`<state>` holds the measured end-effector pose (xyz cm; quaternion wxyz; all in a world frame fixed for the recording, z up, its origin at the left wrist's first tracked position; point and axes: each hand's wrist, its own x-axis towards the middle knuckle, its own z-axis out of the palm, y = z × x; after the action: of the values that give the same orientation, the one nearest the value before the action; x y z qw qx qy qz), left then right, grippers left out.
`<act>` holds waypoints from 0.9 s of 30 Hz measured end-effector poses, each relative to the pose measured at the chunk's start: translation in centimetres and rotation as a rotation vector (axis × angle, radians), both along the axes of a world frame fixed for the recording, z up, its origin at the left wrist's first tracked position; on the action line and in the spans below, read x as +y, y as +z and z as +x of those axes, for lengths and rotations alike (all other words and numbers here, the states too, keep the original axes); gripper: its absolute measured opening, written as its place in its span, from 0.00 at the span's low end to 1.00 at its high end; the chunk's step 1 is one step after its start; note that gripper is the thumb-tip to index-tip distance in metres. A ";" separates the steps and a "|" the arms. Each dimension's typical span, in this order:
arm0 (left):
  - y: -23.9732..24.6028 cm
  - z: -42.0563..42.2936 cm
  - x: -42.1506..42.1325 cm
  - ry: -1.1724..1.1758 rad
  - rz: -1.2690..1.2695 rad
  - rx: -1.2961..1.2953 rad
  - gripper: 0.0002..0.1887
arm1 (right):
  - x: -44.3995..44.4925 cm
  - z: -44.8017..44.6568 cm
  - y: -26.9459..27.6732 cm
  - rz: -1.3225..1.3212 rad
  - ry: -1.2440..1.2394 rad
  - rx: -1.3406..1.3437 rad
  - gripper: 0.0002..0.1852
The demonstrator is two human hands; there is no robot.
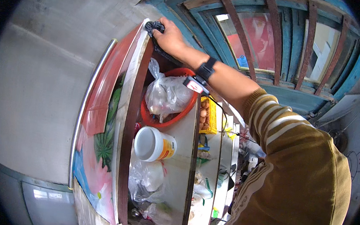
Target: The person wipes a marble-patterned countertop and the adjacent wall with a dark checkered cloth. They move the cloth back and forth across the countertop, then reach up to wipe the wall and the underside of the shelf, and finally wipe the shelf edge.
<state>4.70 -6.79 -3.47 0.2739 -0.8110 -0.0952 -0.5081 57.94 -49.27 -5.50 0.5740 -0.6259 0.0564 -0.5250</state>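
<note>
My right hand [171,39] grips a crumpled dark grey cloth [155,28] against the far end of a shelf unit's top edge [136,61]. Part of the cloth hangs beneath the hand and wrist. A black strap [206,68] circles that wrist, with a small device [196,85] beside it. Close to the wrist, a knotted clear plastic bag [168,94] sits in a red plastic basin [169,123] on the upper shelf. A white plastic bucket [145,143] with an orange label stands beside the basin, without a lid. My left hand is out of view.
A flower-printed plastic sheet [101,185] covers the unit's top. Lower shelves hold a yellow crate [212,116] of eggs [203,113] and several bags. More plastic bags [149,180] lie past the bucket. Thin cables [223,111] run below my arm. A blue-framed window [289,48] has brown bars.
</note>
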 end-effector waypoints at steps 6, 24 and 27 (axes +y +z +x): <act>0.6 0.3 -1.0 0.008 -0.035 0.016 0.29 | 7.2 -9.4 -2.0 -0.090 0.233 -0.145 0.15; 0.9 0.5 -1.2 -0.072 -0.076 -0.012 0.30 | 10.4 -16.7 -3.1 -0.298 0.546 -0.287 0.19; 0.8 0.4 -1.0 -0.045 -0.072 -0.009 0.31 | 6.3 -11.4 -2.6 -0.269 0.312 -0.252 0.16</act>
<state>5.10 -7.80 -2.66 0.2327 -0.8201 -0.0961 -0.5139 46.54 -43.00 -8.05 0.5621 -0.6274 -0.1835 -0.5066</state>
